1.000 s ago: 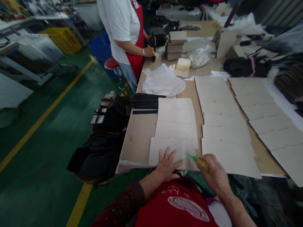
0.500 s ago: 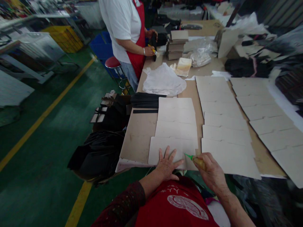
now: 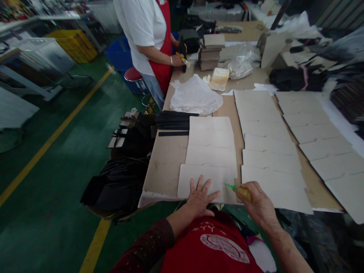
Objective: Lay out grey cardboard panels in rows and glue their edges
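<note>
My left hand (image 3: 200, 196) lies flat, fingers spread, on the nearest grey cardboard sheet (image 3: 186, 178) at the table's front edge. In my right hand (image 3: 258, 204) is a yellowish glue bottle (image 3: 245, 193) with a thin green nozzle. The nozzle tip points left, over the right part of that sheet; whether it touches cannot be told. More cardboard sheets (image 3: 209, 135) lie overlapped in a column beyond it. To the right are two further columns of overlapping sheets (image 3: 270, 182).
Black strips (image 3: 174, 121) and a white plastic bag (image 3: 196, 94) lie farther up the table (image 3: 165, 167). A co-worker in a red apron (image 3: 165, 57) holds a yellow-handled brush at the left edge. Boxes of black pieces (image 3: 119, 189) stand on the floor at left.
My right hand has moved slightly right with the glue bottle, its nozzle shifting the same way. My left hand stays on the sheet.
</note>
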{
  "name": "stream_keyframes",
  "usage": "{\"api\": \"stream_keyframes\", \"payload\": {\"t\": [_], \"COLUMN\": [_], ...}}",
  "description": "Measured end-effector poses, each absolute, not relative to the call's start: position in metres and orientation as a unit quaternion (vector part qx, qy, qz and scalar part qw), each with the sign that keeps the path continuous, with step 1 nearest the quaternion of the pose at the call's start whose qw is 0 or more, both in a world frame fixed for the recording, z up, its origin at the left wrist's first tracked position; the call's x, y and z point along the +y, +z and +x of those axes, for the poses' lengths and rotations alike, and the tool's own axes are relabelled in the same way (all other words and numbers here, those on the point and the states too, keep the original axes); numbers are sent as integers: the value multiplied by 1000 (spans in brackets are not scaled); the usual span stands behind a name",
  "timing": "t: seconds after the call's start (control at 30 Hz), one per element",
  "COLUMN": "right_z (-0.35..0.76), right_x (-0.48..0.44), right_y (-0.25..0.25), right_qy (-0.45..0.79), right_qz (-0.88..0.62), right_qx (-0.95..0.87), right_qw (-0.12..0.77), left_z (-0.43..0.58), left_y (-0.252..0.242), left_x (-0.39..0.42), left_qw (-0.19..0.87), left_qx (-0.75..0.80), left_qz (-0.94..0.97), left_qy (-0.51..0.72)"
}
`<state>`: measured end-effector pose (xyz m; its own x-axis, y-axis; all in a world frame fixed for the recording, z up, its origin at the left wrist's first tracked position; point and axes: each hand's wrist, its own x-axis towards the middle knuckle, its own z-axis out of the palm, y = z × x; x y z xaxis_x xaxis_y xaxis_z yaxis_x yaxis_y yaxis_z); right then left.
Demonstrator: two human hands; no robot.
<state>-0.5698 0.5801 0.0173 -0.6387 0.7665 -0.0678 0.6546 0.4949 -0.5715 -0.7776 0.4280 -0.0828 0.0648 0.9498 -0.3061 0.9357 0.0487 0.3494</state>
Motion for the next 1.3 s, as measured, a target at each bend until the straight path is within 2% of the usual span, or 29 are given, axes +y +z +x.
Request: {"api": "stream_keyframes", "payload": {"t": [0.2, 0.33, 0.43, 0.5, 0.57, 0.83, 1.3], "right_z": [-569, -577, -590, -603, -620, -670, -691], "right_x": [572, 564, 556, 548, 541, 527, 523], "right_y": [8, 0, -2, -3, -4, -15, -11], "right_qy": [380, 481, 511, 512, 502, 465, 408], "right_qz": [-458, -547, -553, -512, -457, -307, -265], "right_qx": [-789, -649, -614, -642, -685, -798, -859], "right_qw": [154, 219, 237, 251, 265, 228, 159], "left_z": [-778, -797, -828, -854, -878, -908, -907], "left_y": [-80, -70, -63, -63, -68, -100, -101], "left_x": [429, 415, 401, 397, 398, 403, 399], "left_qw": [237, 248, 176, 116, 102, 118, 115], "left_qx": [683, 639, 691, 755, 776, 758, 756], "left_qz": [690, 719, 672, 608, 587, 613, 616], "left_qy": [36, 116, 201, 217, 208, 190, 191]}}
